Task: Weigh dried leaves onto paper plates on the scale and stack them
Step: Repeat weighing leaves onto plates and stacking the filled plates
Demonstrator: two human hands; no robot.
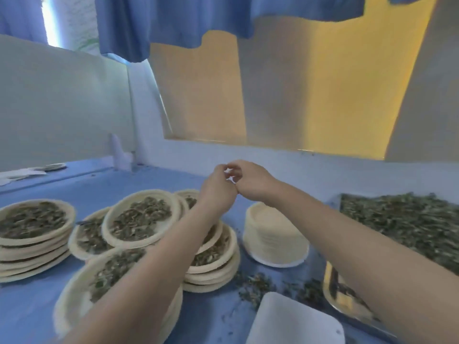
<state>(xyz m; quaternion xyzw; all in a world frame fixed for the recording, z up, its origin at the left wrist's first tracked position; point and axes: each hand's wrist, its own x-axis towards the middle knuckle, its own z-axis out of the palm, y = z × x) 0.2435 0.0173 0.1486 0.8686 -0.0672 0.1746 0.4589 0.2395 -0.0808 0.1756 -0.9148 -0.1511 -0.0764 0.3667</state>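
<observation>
Dried leaves [407, 219] are lying heaped in a metal tray [347, 304] at the right of the blue worktop [29, 309], with loose bits scattered near it. Filled paper plates [141, 217] are sitting in stacks at the left, and an empty plate stack [273, 234] is standing between them and the tray. Both hands are meeting above the far worktop: the left hand [218, 187] and right hand [250, 180] are touching, fingers curled; whether they are pinching anything I cannot tell. The white scale [295, 321] is sitting near.

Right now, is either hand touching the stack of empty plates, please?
No, both the left hand and right hand meet in the air above the table, clear of the empty plates.
</observation>
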